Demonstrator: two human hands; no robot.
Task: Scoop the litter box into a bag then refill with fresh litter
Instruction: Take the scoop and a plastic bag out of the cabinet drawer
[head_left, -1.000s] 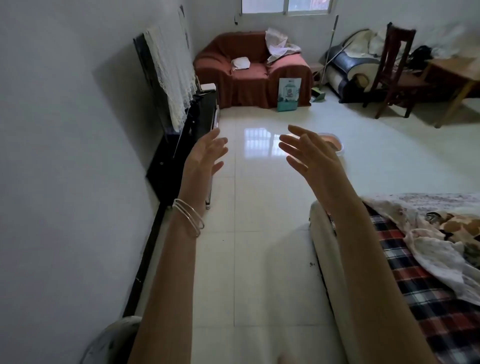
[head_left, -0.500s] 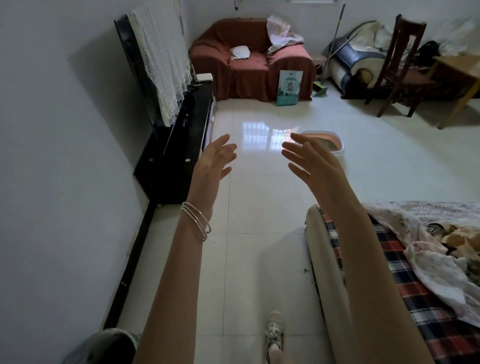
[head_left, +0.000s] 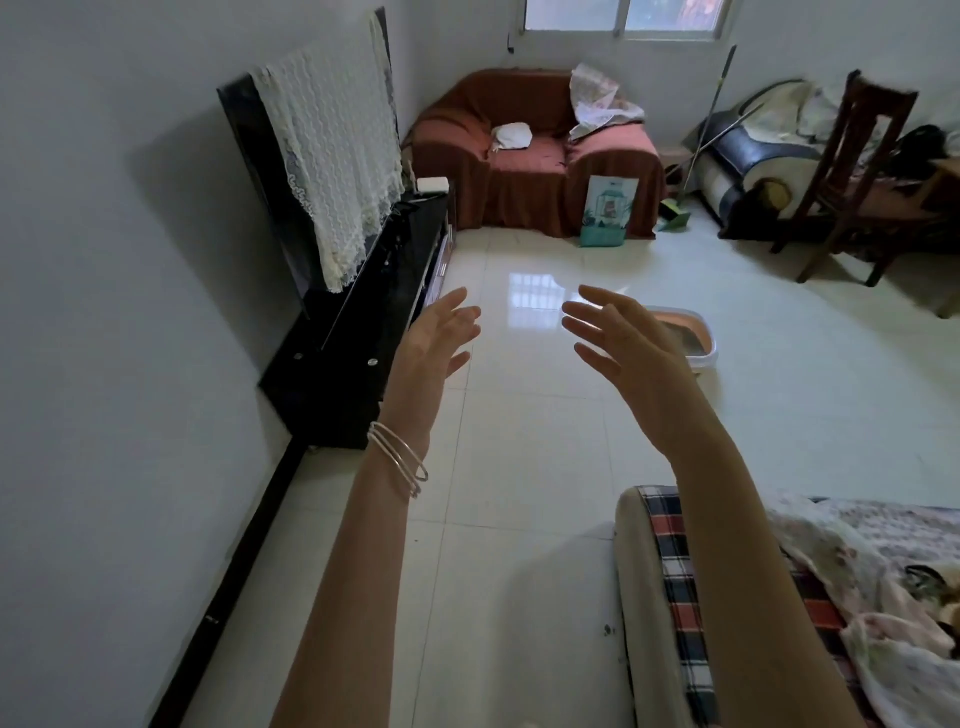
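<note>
Here the left hand (head_left: 436, 345) (with thin bangles (head_left: 399, 466) on its wrist) is reaching forward over the tiled floor (head_left: 519, 441), fingers relaxed and holding nothing. The right hand (head_left: 631, 353) is reaching beside it, also loose and empty. Behind its fingers the litter box (head_left: 698, 338) is sitting on the floor, partly hidden. Far back, a teal bag (head_left: 608, 210) is leaning against the red sofa (head_left: 524, 161).

litter box (head_left: 698, 343) mid-floor | litter bag (head_left: 607, 210) before sofa (head_left: 535, 150) behind
</note>
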